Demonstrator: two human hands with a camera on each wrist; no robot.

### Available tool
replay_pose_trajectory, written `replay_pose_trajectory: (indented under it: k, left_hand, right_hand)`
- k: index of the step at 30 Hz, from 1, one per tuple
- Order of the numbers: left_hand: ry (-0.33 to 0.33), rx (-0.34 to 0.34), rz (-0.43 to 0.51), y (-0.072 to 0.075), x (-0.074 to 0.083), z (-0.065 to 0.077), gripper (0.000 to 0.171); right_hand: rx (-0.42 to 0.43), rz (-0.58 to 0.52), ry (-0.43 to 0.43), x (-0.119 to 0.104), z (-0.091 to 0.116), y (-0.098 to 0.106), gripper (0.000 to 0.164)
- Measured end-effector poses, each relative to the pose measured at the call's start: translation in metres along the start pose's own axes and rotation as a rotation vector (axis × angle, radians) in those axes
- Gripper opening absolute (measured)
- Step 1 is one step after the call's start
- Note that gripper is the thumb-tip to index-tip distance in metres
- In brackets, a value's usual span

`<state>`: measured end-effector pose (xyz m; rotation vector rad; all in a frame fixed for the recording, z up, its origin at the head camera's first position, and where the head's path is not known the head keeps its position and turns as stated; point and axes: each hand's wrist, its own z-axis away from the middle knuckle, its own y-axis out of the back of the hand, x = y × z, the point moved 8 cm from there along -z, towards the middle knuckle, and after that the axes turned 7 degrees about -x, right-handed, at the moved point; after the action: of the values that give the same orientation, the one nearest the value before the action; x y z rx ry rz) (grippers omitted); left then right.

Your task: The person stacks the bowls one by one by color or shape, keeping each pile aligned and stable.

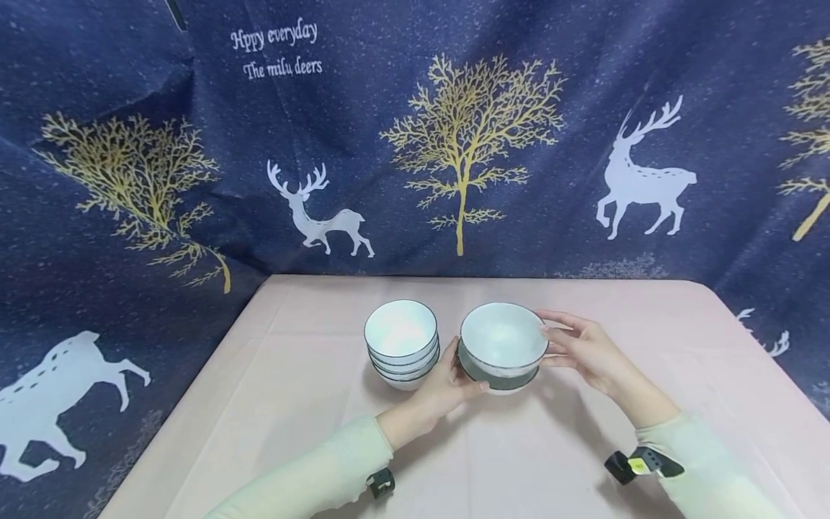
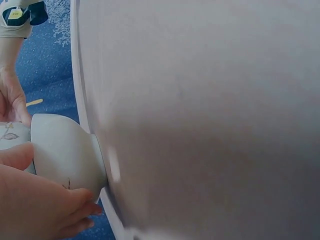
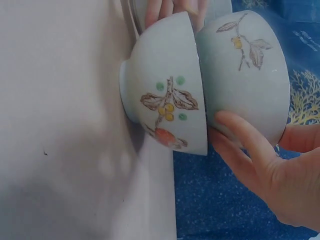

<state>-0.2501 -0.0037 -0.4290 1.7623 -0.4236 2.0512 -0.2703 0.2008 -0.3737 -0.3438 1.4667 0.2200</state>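
My right hand [image 1: 586, 353] grips a white bowl [image 1: 504, 333] with a thin dark rim, thumb at the rim and fingers along its outer wall. This bowl hangs just over a second, similar bowl [image 3: 165, 65], overlapping its opening. That lower bowl stands upright on the table, and painted leaves and berries show on its side in the right wrist view. My left hand [image 1: 444, 386] holds the lower bowl from the left, its thumb near the front rim and its fingers round the wall. The base of the upper bowl is hidden in the head view.
Just left of my left hand stands a stack of several nested white bowls [image 1: 400, 330]. A pale pink cloth covers the table [image 1: 311, 404]. Behind it hangs a dark blue curtain [image 1: 363, 115] printed with deer and golden trees.
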Motion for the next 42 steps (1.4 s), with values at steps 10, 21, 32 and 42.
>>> replay_pose_trajectory:
  k: [10,21,32,42]
  left_hand:
    - [-0.008,-0.004,0.003,0.001,-0.004,0.0,0.1]
    - [-0.001,0.016,-0.015,0.0,-0.006,0.001,0.099]
    - [-0.012,0.033,-0.026,-0.001,-0.001,0.004,0.098]
    - [-0.004,0.026,-0.021,-0.001,0.0,0.004,0.098]
  right_hand:
    - [0.027,0.035,-0.044,0.003,-0.002,-0.007,0.057]
    - [0.052,0.095,-0.038,0.009,-0.004,-0.009,0.055]
    - [0.088,0.169,-0.013,0.005,-0.004,-0.014,0.049]
    - [0.132,0.2,-0.02,0.001,-0.003,-0.014,0.047]
